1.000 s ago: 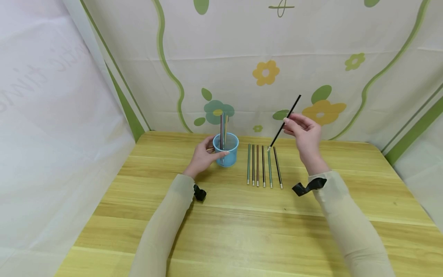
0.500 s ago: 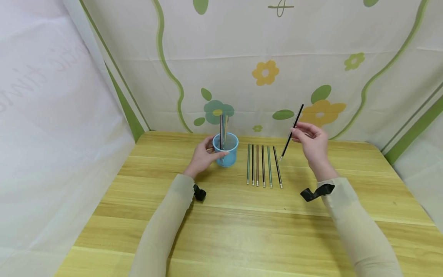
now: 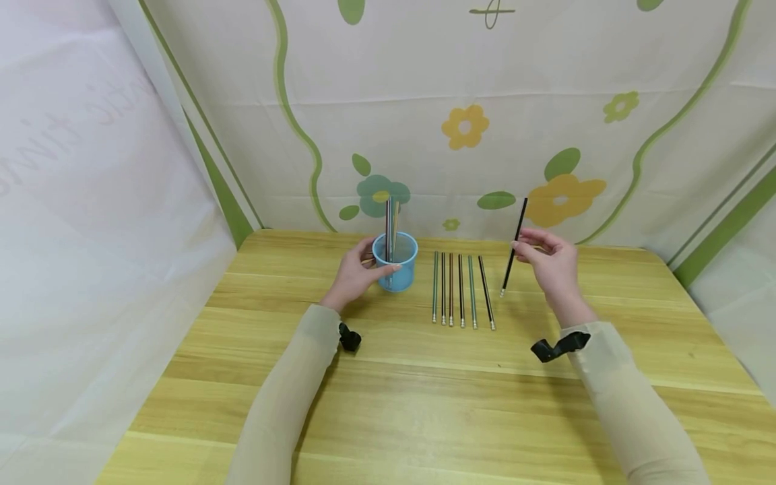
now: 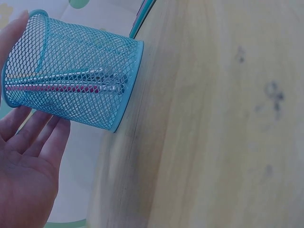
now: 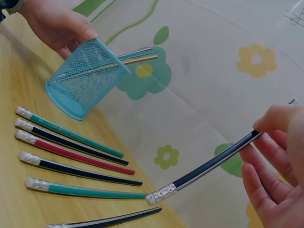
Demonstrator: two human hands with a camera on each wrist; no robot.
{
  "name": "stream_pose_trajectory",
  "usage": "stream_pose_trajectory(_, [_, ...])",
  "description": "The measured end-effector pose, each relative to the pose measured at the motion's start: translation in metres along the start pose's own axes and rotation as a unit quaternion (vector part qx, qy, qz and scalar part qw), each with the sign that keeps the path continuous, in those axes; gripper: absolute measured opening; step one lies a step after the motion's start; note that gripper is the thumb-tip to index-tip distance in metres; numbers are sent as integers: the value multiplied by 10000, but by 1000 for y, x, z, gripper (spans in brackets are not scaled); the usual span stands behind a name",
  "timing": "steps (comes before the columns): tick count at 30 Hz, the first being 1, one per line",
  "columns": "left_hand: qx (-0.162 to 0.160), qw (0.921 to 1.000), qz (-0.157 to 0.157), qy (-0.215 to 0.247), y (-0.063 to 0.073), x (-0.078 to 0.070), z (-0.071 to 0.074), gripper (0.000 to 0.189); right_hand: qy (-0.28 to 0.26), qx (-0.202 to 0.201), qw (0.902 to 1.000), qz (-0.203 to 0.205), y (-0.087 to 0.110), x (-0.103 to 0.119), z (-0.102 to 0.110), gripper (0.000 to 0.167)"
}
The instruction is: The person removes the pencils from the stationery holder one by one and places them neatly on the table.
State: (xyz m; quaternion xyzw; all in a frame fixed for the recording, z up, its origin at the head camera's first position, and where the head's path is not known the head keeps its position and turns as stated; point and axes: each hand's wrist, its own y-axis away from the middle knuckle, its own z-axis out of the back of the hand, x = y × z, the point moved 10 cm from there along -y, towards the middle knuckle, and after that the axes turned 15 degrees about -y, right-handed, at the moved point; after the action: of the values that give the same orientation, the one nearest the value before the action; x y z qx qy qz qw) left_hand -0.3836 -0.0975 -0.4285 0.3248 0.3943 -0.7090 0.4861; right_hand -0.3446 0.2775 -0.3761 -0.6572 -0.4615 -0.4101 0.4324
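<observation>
My left hand (image 3: 358, 275) grips a blue mesh pencil cup (image 3: 405, 275), thumb at the front of its rim and fingers round the far side. Several pencils (image 5: 137, 58) lean inside the cup, eraser ends down as the left wrist view shows. Between thumb and fingertips my right hand (image 3: 550, 264) pinches a black pencil (image 5: 213, 164), its white eraser end pointing down near the table. To its left lies a row of several pencils, among them a green pencil (image 3: 472, 293), a red pencil (image 5: 80, 153) and a slightly slanted black pencil (image 3: 487, 293).
The wooden table (image 3: 388, 404) ends at a back edge just behind the cup and the row. A white flowered cloth (image 3: 388, 87) hangs behind it, and more white cloth (image 3: 91, 236) hangs at the left. Both wrists wear black straps.
My right hand has moved right and down with the black pencil, which has turned more upright and come away from the row. The left hand and cup have stayed in place.
</observation>
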Motion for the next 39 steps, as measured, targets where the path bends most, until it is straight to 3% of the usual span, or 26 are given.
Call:
stream_pose_trajectory(13, [17, 10000, 71, -4, 1, 0, -1, 75, 471, -56, 9966, -678, 11, -34, 17, 48])
stream_pose_trajectory(20, [27, 9999, 97, 9, 1, 0, -1, 75, 771, -53, 9934, -845, 13, -47, 30, 49])
stream_pose_trajectory(39, [-12, 10000, 32, -63, 1, 0, 0, 75, 1613, 334, 9735, -1588, 4, -87, 37, 44])
